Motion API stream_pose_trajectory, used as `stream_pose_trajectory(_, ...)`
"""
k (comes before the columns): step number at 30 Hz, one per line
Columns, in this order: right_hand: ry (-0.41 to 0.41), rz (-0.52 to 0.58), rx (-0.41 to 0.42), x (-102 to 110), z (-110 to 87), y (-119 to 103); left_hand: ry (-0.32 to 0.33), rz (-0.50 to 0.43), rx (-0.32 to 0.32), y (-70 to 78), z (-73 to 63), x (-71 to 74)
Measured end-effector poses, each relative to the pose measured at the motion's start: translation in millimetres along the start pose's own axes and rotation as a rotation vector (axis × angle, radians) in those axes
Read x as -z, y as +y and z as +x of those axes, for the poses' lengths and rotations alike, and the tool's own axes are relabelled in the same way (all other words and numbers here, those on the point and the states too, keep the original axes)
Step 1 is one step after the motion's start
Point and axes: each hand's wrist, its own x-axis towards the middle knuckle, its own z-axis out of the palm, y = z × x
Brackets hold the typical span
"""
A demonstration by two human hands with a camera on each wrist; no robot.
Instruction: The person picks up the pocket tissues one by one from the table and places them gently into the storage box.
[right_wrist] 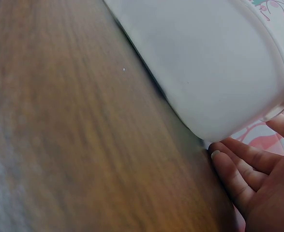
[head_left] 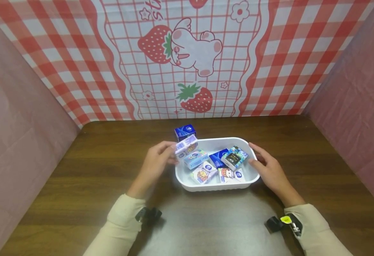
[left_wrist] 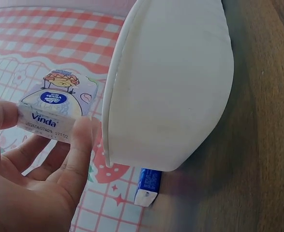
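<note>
My left hand (head_left: 157, 154) pinches a small white-and-purple Vinda tissue pack (head_left: 187, 146) between thumb and fingers. It holds the pack tilted, above the left rim of a white plastic basin (head_left: 217, 187). In the left wrist view the pack (left_wrist: 54, 104) shows its printed end, beside the basin's wall (left_wrist: 171, 87). At the basin's right end, my right hand (head_left: 270, 174) holds the rim, thumb on top. Its lower fingers (right_wrist: 231, 169) lie near the basin's base. Inside are a light-blue pack (head_left: 196, 159), a purple-printed pack (head_left: 204, 173), a strawberry-printed pack (head_left: 230, 175), a dark-blue pack (head_left: 217, 159) and a blue-green pack (head_left: 239, 155).
Behind the basin's back left corner, a dark-blue tissue pack (head_left: 184, 132) stands on the brown wooden table (head_left: 87, 177). A red-checked strawberry cloth (head_left: 199, 60) hangs at the back. Pink cloth walls (head_left: 350, 89) flank both sides.
</note>
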Motion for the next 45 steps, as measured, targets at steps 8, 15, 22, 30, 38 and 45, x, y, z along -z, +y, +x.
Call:
stream_pose_trajectory(8,-0.005,-0.002,-0.005,1,-0.8,0,-0.032,-0.005,0.010,1.0,-2.0,-2.3)
stream_pose_trajectory(15,-0.003,0.004,-0.003,0,-0.1,0,-0.057,0.010,-0.008,3.4,-1.3,-4.0)
stream_pose_trajectory(22,-0.006,0.007,0.002,0,-0.1,0,-0.075,0.001,-0.021,4.6,-0.7,-7.2)
stream_pose_trajectory(30,-0.013,0.006,-0.004,1,-1.3,-1,-0.095,0.005,-0.017,5.9,-2.0,-7.8)
stream_pose_trajectory(38,-0.014,0.006,-0.003,1,-1.3,-1,-0.139,0.044,-0.020,7.1,-3.7,-8.9)
stream_pose_trajectory(45,-0.012,-0.001,-0.006,1,-1.0,-1,-0.159,0.056,-0.016,8.8,-4.8,-11.2)
